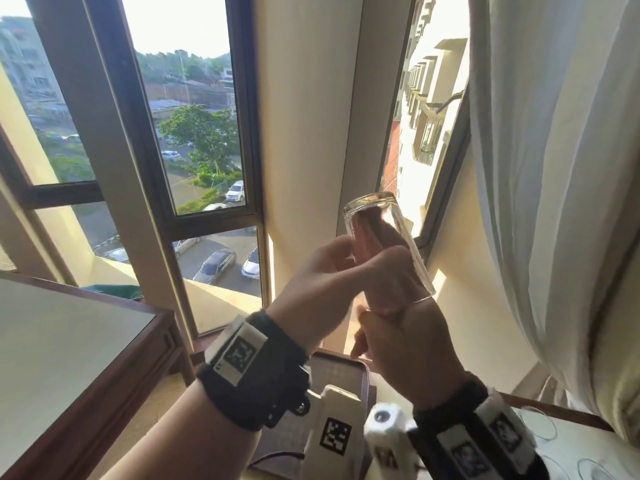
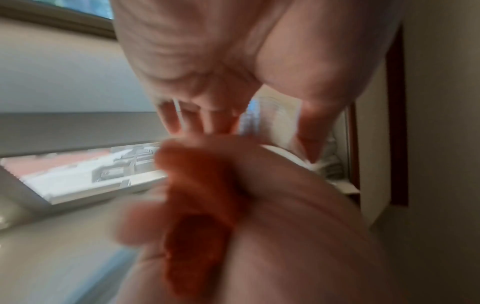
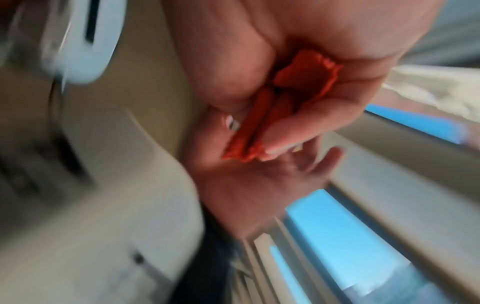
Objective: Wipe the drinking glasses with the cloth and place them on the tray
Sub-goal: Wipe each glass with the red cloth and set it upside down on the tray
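Note:
A clear drinking glass (image 1: 384,237) is held up in front of the window, tilted, its thick base pointing up and away. My left hand (image 1: 341,258) grips it round the side. My right hand (image 1: 391,306) is at its lower, open end and clutches an orange-red cloth (image 3: 285,98), which is bunched in its fingers. A reddish shade shows inside the glass. In the left wrist view the cloth (image 2: 197,185) sits just below my left fingers (image 2: 197,117), blurred. The dark tray (image 1: 365,372) lies below the hands, mostly hidden by the wrists.
A wooden table with a pale top (image 1: 69,341) stands at the left. Clear glasses (image 1: 540,424) stand on a surface at the lower right. A white curtain (image 1: 554,168) hangs at the right and the window frame (image 1: 145,150) is close ahead.

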Demonstrator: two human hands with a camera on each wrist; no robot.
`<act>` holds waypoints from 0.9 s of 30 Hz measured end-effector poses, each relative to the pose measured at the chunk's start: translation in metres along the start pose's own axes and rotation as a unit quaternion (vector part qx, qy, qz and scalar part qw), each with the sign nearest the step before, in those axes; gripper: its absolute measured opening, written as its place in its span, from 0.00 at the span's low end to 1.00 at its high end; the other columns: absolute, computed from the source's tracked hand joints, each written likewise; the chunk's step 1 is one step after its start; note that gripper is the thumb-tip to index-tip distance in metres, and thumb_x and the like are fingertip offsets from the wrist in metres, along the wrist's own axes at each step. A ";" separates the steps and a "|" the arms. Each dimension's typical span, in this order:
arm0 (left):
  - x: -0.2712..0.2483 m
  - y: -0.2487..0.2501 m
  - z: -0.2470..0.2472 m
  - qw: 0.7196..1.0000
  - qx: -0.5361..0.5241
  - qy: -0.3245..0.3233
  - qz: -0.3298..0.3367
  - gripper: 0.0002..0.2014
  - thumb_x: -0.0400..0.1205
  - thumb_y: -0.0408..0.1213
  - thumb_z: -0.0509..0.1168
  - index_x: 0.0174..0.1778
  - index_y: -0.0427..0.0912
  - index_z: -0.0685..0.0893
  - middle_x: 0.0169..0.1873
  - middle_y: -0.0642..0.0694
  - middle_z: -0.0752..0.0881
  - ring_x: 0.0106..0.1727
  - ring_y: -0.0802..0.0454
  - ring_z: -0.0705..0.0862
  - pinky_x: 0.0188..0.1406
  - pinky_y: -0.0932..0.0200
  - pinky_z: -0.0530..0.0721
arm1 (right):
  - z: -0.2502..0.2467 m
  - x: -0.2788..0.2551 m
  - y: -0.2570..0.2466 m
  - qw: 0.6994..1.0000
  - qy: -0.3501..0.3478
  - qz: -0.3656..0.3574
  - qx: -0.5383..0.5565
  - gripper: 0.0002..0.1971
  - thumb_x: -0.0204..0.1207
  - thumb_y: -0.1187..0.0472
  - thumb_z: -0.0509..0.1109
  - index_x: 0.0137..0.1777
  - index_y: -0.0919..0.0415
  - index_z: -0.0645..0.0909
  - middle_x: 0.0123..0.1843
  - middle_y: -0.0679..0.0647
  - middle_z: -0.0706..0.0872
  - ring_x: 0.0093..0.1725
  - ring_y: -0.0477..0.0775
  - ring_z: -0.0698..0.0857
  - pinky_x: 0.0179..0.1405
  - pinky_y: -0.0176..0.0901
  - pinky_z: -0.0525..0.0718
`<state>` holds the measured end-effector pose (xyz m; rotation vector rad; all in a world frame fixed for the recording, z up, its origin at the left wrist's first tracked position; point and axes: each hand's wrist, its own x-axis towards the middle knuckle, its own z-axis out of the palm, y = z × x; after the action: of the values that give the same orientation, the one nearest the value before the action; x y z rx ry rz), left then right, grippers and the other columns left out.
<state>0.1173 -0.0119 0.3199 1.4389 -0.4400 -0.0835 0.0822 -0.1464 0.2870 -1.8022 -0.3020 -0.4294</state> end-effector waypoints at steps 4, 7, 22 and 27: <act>-0.012 -0.007 -0.004 0.988 -0.132 -0.080 0.011 0.44 0.74 0.54 0.83 0.68 0.17 0.78 0.61 0.24 0.83 0.62 0.29 0.84 0.76 0.20 0.73 | -0.010 -0.011 -0.028 0.820 -0.222 0.102 0.518 0.25 0.71 0.68 0.72 0.68 0.72 0.75 0.32 0.63 0.80 0.17 0.53 0.80 0.16 0.37 0.80; -0.012 -0.009 0.003 0.985 -0.138 -0.099 0.017 0.41 0.78 0.52 0.81 0.73 0.20 0.76 0.66 0.25 0.82 0.68 0.33 0.82 0.79 0.25 0.72 | -0.008 -0.009 -0.026 0.709 -0.229 0.116 0.657 0.29 0.88 0.47 0.58 0.78 0.69 0.65 0.44 0.67 0.84 0.18 0.47 0.83 0.14 0.33 0.76; 0.006 0.001 0.011 0.999 0.027 -0.025 0.012 0.16 0.78 0.49 0.80 0.49 0.38 0.95 0.48 0.36 0.95 0.51 0.46 0.94 0.63 0.45 0.90 | -0.021 -0.021 0.021 0.961 0.033 -0.137 -0.239 0.01 0.79 0.68 0.75 0.47 0.66 0.87 0.26 0.40 0.83 0.21 0.37 0.79 0.28 0.30 0.86; 0.006 -0.013 0.002 0.975 -0.154 -0.152 0.049 0.31 0.76 0.47 0.83 0.63 0.24 0.86 0.57 0.29 0.86 0.60 0.35 0.86 0.69 0.38 0.85 | -0.025 -0.033 -0.010 0.923 -0.120 0.130 0.341 0.04 0.71 0.75 0.76 0.40 0.70 0.83 0.21 0.62 0.79 0.13 0.54 0.75 0.16 0.35 0.76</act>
<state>0.1244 -0.0178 0.3090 1.0989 -0.7163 -0.2845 0.0450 -0.1670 0.2864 -1.1772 -0.3263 0.0922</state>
